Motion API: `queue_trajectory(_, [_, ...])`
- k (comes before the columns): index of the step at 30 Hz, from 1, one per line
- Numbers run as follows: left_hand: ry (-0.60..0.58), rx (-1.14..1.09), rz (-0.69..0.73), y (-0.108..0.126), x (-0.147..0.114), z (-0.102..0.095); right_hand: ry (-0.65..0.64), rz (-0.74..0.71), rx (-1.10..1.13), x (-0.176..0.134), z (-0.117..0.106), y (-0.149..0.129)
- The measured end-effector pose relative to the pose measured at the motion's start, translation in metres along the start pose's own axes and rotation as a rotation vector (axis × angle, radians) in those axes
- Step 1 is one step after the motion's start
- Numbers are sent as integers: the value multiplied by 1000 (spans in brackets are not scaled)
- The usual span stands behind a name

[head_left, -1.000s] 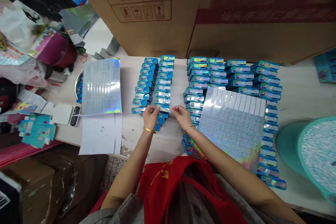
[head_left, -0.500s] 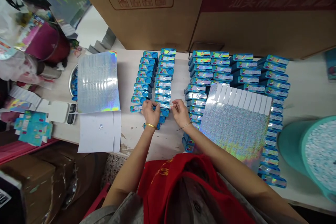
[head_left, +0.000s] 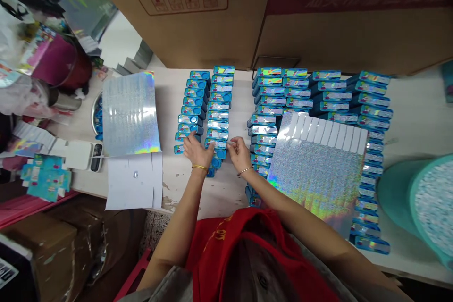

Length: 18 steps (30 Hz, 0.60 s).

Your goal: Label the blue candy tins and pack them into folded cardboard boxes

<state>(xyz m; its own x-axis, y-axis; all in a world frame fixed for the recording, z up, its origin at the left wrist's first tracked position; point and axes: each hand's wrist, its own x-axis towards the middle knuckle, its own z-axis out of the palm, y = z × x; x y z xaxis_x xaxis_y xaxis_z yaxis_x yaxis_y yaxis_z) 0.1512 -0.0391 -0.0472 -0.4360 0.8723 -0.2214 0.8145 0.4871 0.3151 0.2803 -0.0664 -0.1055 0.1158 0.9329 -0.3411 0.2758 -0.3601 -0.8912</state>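
Two columns of small blue boxes stand on the table in front of me. My left hand (head_left: 198,152) has its fingers spread over the lower end of the left column, near a blue box (head_left: 179,149), and its thumb reaches the left end of another blue box (head_left: 216,144) in the second column. A shiny holographic sticker (head_left: 220,143) lies along the top of that second box. At the box's right end, my right hand (head_left: 239,155) has thumb and forefinger curled close together. Whether anything is between those fingertips cannot be made out.
A holographic sticker sheet (head_left: 318,170) lies over rows of finished-looking blue boxes (head_left: 368,231) at right. Another shiny sheet (head_left: 130,113) and white paper (head_left: 130,184) lie at left. A large carton (head_left: 212,37) stands behind; a turquoise tub (head_left: 396,188) is far right.
The strip held between both hands now lies on the box top. My left hand has opened, its fingers spreading left; my right hand stays at the box's right end.
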Motion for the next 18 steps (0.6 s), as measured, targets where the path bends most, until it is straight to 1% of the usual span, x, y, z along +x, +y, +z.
queue_trajectory(2, [-26,55,5,0,4,-5,-19,10,-26,2,5,-2])
queue_trajectory(4, [-17,104,38,0,8,-10,-32,3,-43,4,6,-9])
queue_trajectory(5, [6,108,77,2,11,-12,-36,-6,-51,5,2,-15])
queue_trajectory(7, [64,16,230,12,16,-12,-47,-44,-61,6,-14,-28])
queue_trajectory(8, [72,-73,334,22,18,-10,-44,-78,-62,6,-28,-36])
queue_trajectory(10, [27,-261,573,53,20,-2,8,-180,-77,7,-67,-48])
queue_trajectory(11, [-21,-324,694,74,19,3,76,-234,-107,9,-91,-51])
queue_trajectory(12, [-75,-350,811,96,17,10,176,-282,-167,14,-116,-52])
queue_trajectory(14, [-171,-295,1003,142,12,27,371,-340,-375,28,-162,-46])
queue_trajectory(15, [-204,-230,1065,162,9,36,441,-335,-488,37,-181,-39])
queue_trajectory(16, [-226,-149,1099,180,7,45,469,-323,-592,47,-196,-31])
queue_trajectory(18, [-238,12,1107,205,6,61,452,-312,-749,64,-212,-15])
